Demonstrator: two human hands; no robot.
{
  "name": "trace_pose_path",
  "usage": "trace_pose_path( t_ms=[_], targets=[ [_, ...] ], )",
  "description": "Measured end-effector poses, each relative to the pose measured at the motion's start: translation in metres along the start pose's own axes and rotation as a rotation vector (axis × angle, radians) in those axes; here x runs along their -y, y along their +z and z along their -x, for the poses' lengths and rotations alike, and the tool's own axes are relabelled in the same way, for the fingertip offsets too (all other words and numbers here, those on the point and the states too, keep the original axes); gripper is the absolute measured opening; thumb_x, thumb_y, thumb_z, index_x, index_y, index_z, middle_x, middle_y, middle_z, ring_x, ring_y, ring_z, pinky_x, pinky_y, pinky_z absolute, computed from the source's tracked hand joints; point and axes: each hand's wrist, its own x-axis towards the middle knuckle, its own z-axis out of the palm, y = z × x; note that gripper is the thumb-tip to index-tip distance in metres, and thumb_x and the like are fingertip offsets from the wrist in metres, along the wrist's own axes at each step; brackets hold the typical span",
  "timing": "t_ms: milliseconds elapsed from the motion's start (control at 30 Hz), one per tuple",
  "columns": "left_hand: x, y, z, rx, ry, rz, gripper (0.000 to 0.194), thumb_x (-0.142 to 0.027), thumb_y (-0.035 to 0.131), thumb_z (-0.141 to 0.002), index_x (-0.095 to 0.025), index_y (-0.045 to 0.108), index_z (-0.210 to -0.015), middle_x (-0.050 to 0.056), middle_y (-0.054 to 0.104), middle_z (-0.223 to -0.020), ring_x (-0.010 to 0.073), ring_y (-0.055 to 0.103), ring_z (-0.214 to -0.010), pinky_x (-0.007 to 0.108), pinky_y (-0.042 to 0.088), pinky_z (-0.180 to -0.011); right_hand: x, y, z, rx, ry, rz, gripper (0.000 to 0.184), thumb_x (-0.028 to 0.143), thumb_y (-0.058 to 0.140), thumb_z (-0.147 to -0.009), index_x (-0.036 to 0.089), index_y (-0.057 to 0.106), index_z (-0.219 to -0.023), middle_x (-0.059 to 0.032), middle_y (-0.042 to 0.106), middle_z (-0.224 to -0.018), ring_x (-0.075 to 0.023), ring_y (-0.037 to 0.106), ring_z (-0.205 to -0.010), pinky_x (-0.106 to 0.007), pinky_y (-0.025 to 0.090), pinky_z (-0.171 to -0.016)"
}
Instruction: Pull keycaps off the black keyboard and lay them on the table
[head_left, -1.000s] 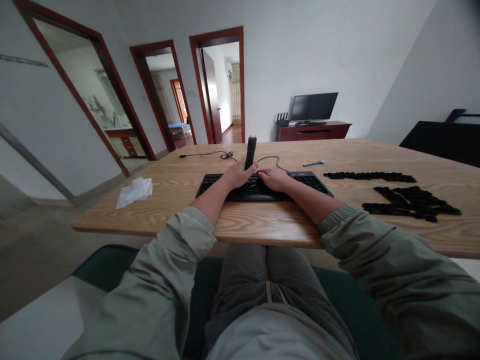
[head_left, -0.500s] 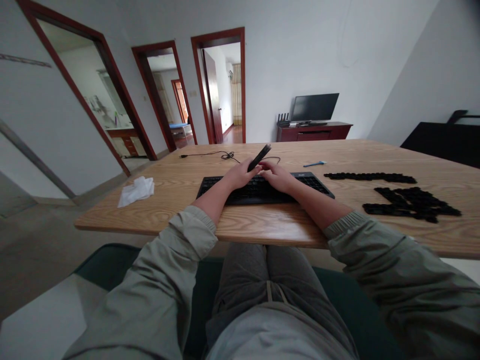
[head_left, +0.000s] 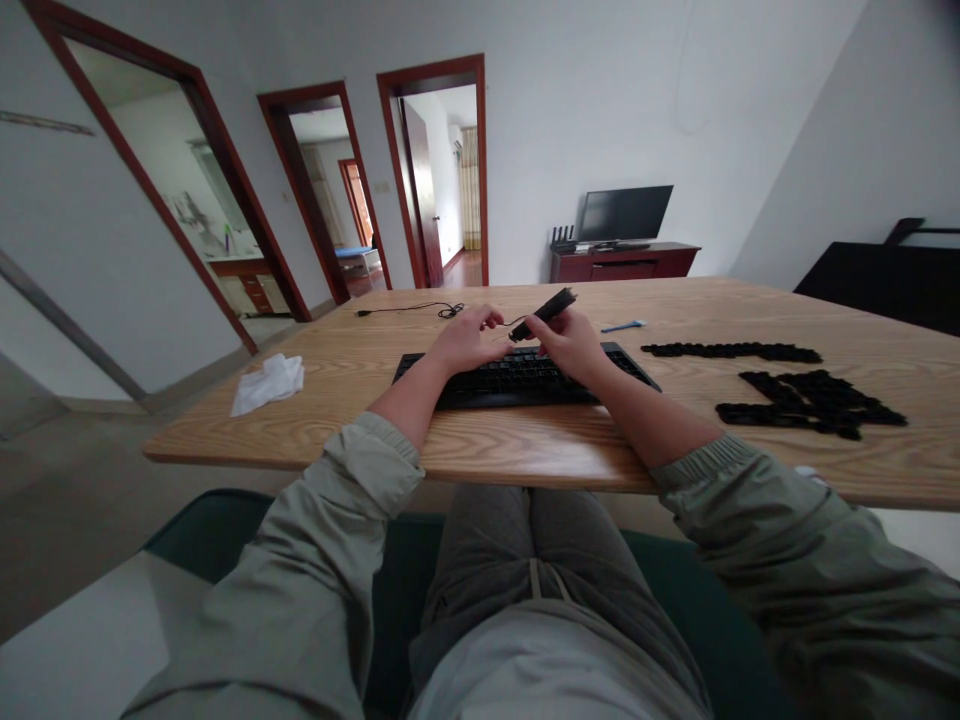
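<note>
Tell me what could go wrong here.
The black stick pinched in the right hand might slip and fall onto the keyboard below it. A careless arm movement could also scatter the small black pieces heaped loosely on the table.

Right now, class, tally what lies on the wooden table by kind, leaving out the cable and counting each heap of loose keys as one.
Keyboard: 1
Crumpled tissue: 1
Blue stick: 1
Heaps of black keys: 2
Total: 5
</note>
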Motion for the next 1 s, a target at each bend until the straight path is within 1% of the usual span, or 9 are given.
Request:
trace_pose_path(
  t_ms=[33, 100, 133, 200, 333, 467, 700, 867, 1000],
  targets=[
    [0.001, -0.004, 0.002, -0.001, 0.001, -0.048, 0.033, -0.041, 0.072, -0.075, -0.016, 0.067, -0.096, 0.007, 0.069, -0.096, 0.0181, 0.06, -0.086, 0.031, 0.049, -0.08, -0.001, 0.0, 0.0, 0.012, 0.014, -0.002, 0.043, 0.056, 0.058, -0.088, 0.014, 0.067, -0.088, -0.0107, 0.073, -0.083, -0.0149, 0.059, -0.054, -0.027, 0.044, -0.05],
    [0.002, -0.01, 0.006, 0.08, -0.002, -0.112, 0.024, -0.039, 0.069, -0.078, -0.017, 0.069, -0.085, 0.005, 0.069, -0.084, 0.0165, 0.059, -0.077, 0.029, 0.047, -0.073, -0.002, 0.0, 0.001, 0.037, 0.027, 0.029, 0.044, 0.056, 0.057, -0.089, 0.014, 0.069, -0.087, -0.01, 0.073, -0.077, -0.0156, 0.06, -0.054, -0.027, 0.044, -0.051],
    [0.002, -0.012, 0.008, 0.135, 0.0, -0.128, 0.021, -0.037, 0.067, -0.08, -0.017, 0.071, -0.084, 0.004, 0.069, -0.08, 0.0158, 0.059, -0.073, 0.029, 0.047, -0.071, -0.003, 0.0, 0.001, 0.048, 0.03, 0.05, 0.045, 0.057, 0.056, -0.089, 0.014, 0.069, -0.086, -0.0096, 0.072, -0.074, -0.0161, 0.061, -0.055, -0.027, 0.044, -0.051],
    [0.003, -0.014, 0.012, 0.223, 0.015, -0.149, 0.018, -0.033, 0.064, -0.082, -0.019, 0.075, -0.087, 0.004, 0.071, -0.079, 0.0156, 0.061, -0.071, 0.028, 0.046, -0.071, -0.002, 0.001, 0.003, 0.062, 0.041, 0.075, 0.045, 0.057, 0.057, -0.089, 0.014, 0.07, -0.087, -0.009, 0.072, -0.071, -0.0169, 0.062, -0.055, -0.027, 0.044, -0.051],
    [0.002, -0.01, 0.014, 0.294, 0.061, -0.183, 0.019, -0.028, 0.062, -0.082, -0.02, 0.078, -0.09, 0.005, 0.075, -0.086, 0.0183, 0.064, -0.077, 0.03, 0.048, -0.075, 0.001, 0.001, 0.005, 0.081, 0.078, 0.086, 0.044, 0.056, 0.061, -0.088, 0.014, 0.07, -0.093, -0.0089, 0.073, -0.072, -0.0166, 0.062, -0.054, -0.026, 0.043, -0.051],
    [0.0, -0.006, 0.012, 0.307, 0.089, -0.201, 0.02, -0.027, 0.06, -0.082, -0.021, 0.078, -0.09, 0.006, 0.075, -0.087, 0.0194, 0.065, -0.078, 0.031, 0.049, -0.075, 0.003, 0.0, 0.006, 0.088, 0.08, 0.106, 0.041, 0.054, 0.06, -0.089, 0.014, 0.069, -0.09, -0.0093, 0.073, -0.072, -0.0167, 0.062, -0.055, -0.026, 0.044, -0.052],
    [-0.001, -0.006, 0.014, 0.302, 0.099, -0.244, 0.021, -0.028, 0.058, -0.083, -0.019, 0.076, -0.09, 0.007, 0.075, -0.089, 0.021, 0.065, -0.081, 0.032, 0.049, -0.076, 0.006, 0.0, 0.009, 0.08, 0.081, 0.105, 0.038, 0.052, 0.06, -0.089, 0.014, 0.066, -0.091, -0.0094, 0.072, -0.073, -0.0163, 0.061, -0.054, -0.027, 0.042, -0.052],
    [-0.002, -0.005, 0.014, 0.329, 0.089, -0.229, 0.02, -0.026, 0.059, -0.082, -0.019, 0.076, -0.089, 0.007, 0.074, -0.088, 0.02, 0.065, -0.079, 0.031, 0.049, -0.075, 0.006, 0.0, 0.009, 0.104, 0.077, 0.134, 0.033, 0.046, 0.06, -0.09, 0.014, 0.066, -0.087, -0.0091, 0.072, -0.072, -0.0162, 0.061, -0.055, -0.027, 0.042, -0.053],
    [-0.004, -0.006, 0.013, 0.365, 0.09, -0.206, 0.018, -0.025, 0.06, -0.083, -0.019, 0.076, -0.088, 0.005, 0.074, -0.086, 0.0185, 0.064, -0.077, 0.03, 0.047, -0.074, 0.005, -0.003, 0.011, 0.12, 0.075, 0.156, 0.036, 0.049, 0.061, -0.088, 0.014, 0.068, -0.086, -0.0083, 0.07, -0.069, -0.0165, 0.061, -0.056, -0.027, 0.043, -0.054]
  ],
)
